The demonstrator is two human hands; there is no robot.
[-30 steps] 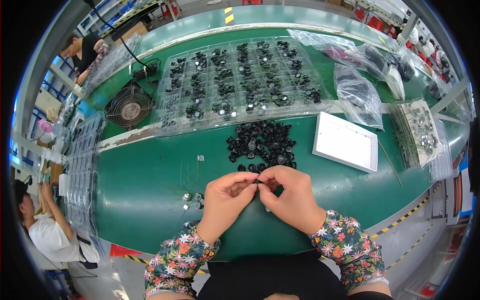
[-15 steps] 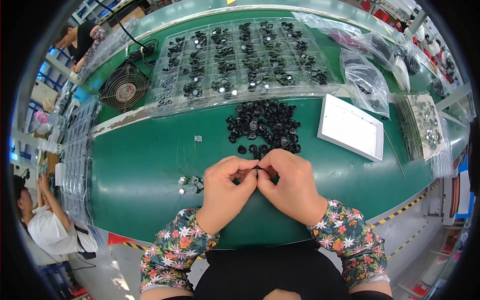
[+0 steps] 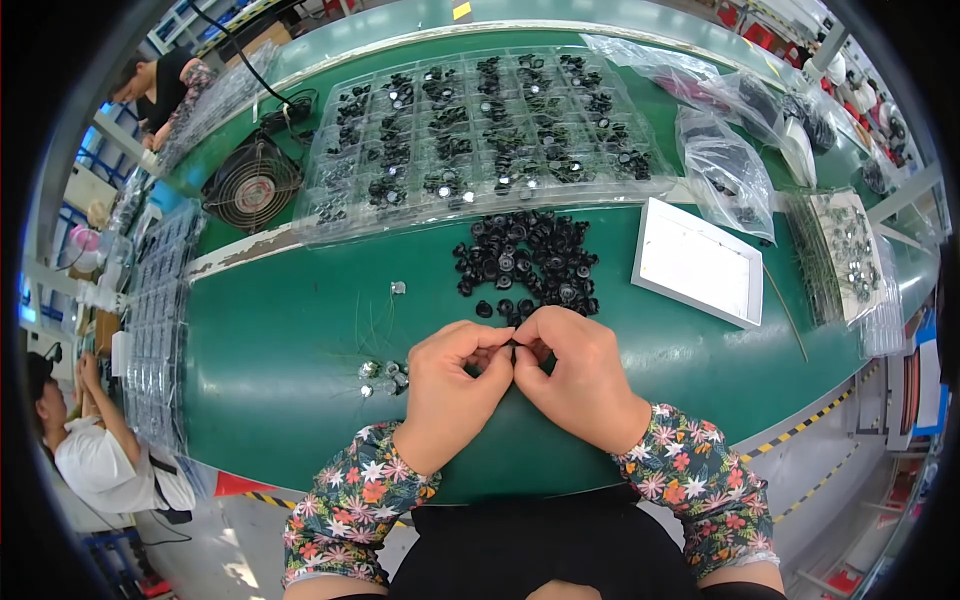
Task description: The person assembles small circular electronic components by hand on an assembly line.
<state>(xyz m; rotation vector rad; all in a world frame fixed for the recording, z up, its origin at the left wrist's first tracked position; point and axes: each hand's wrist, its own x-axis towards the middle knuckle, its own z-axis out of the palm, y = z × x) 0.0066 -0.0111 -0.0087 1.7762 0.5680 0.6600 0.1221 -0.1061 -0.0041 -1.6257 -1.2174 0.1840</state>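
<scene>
My left hand and my right hand meet fingertip to fingertip over the green table, both closed in a pinch. Between the fingertips a bit of a small black part shows; the fingers hide most of it. Just beyond them lies a heap of small round black plastic parts, its nearest pieces almost at my fingertips. Beside my left hand sit several small silvery components with thin wire leads. One more silvery component lies farther off by itself, its fine wires trailing toward me.
A clear compartment tray of black parts spans the back. Right of the heap is a white open box, with plastic bags behind it. A black fan stands at back left. Two people work at left.
My hands stay together in almost the same pinch, with only slight finger movement. The whole scene has shifted a little downward in the picture.
</scene>
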